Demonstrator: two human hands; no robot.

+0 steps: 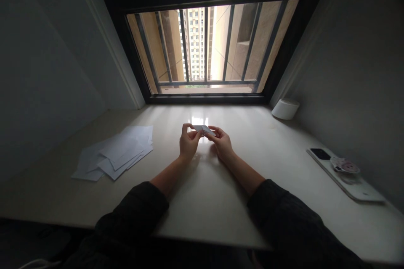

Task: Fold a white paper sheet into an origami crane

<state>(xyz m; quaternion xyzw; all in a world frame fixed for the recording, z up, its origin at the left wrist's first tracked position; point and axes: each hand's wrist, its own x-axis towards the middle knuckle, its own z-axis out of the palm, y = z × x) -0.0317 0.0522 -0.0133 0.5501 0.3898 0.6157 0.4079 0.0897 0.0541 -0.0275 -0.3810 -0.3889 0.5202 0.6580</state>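
Note:
Both my hands are raised a little above a pale, glossy desk (208, 201), near its middle. My left hand (189, 143) pinches one end of a small folded piece of white paper (203, 130) between thumb and fingers. My right hand (221, 143) grips the other end, so the paper spans the gap between them. Its exact folds are too small to make out. Off to the left of my left hand lies a loose, overlapping pile of white paper sheets (115, 153), and neither hand touches it.
A white round object (285, 108) stands in the far right corner of the desk. Nearer on the right, a dark phone (320, 154) and a pink-patterned item (345, 165) lie on a white flat board (350, 183). Walls flank the desk, and a barred window (208, 46) stands behind it.

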